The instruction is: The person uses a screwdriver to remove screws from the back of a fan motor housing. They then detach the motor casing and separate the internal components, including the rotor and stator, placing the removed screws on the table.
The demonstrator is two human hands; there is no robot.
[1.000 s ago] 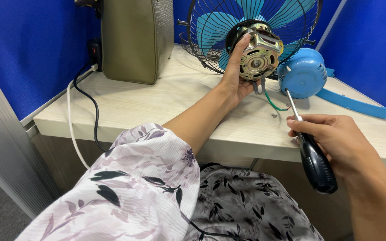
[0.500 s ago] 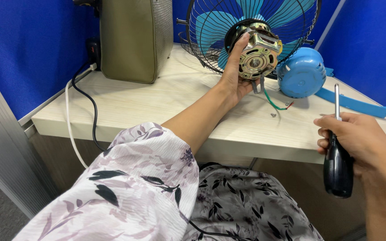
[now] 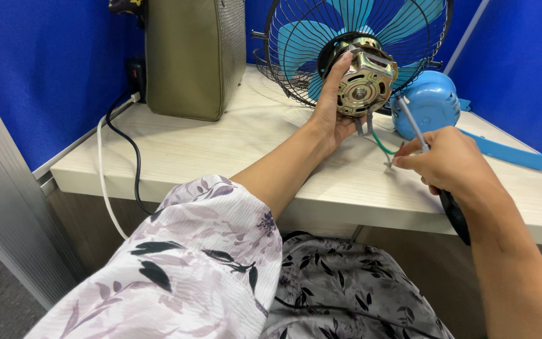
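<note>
Since before, right hand (image 3: 453,163) swung its screwdriver (image 3: 454,213) forward, fingers clenched round it, fingertips pinching a small screw (image 3: 388,164); left hand (image 3: 332,110) fingers clasp the fan motor (image 3: 363,85).

The person is wearing a loose short sleeve (image 3: 189,270) in pale lilac-white fabric, printed with dark leaves and soft purple flowers; a darker grey floral garment (image 3: 346,289) is covering the lap, and both forearms are showing bare

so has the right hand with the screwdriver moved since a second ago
Yes. The right hand has come up and in toward the fan motor, away from the desk edge, with the screwdriver tip near the blue cover.
</note>
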